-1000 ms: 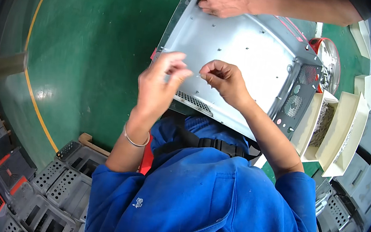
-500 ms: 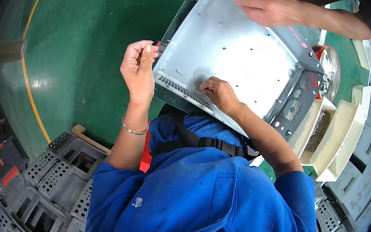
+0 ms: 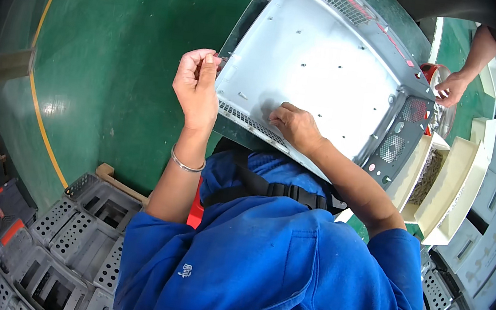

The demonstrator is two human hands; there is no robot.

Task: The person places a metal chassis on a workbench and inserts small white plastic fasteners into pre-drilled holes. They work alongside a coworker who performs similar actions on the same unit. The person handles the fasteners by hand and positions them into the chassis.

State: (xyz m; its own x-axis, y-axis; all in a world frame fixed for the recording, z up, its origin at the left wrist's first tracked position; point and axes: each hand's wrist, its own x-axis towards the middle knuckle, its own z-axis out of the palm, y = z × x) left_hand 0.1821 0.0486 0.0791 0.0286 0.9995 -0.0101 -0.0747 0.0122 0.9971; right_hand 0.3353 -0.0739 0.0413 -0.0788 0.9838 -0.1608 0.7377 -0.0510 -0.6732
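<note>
A big pale grey metal panel (image 3: 325,84) lies flat on the green counter (image 3: 116,64), right in front of the person in the blue work jacket. It is dotted with small holes, has a slotted vent strip along its near edge and a red-lined grille along the far edge. At its right end a darker plate (image 3: 400,136) carries round mesh openings.

The left hand (image 3: 197,87) is raised at the panel's left edge, its grip pinched together on something small that I cannot make out, just touching the corner. A metal bangle (image 3: 186,163) sits on that wrist. The right hand (image 3: 294,125) rests flat on the panel near the vent strip, fingers together and holding nothing.

Across the counter, another person's hand (image 3: 453,88) reaches to a round metal bowl (image 3: 440,104) beside the panel's far right corner. Cream bins (image 3: 458,181) stand to the right, one holding small parts. Grey perforated crates (image 3: 78,227) are stacked low at the left.
</note>
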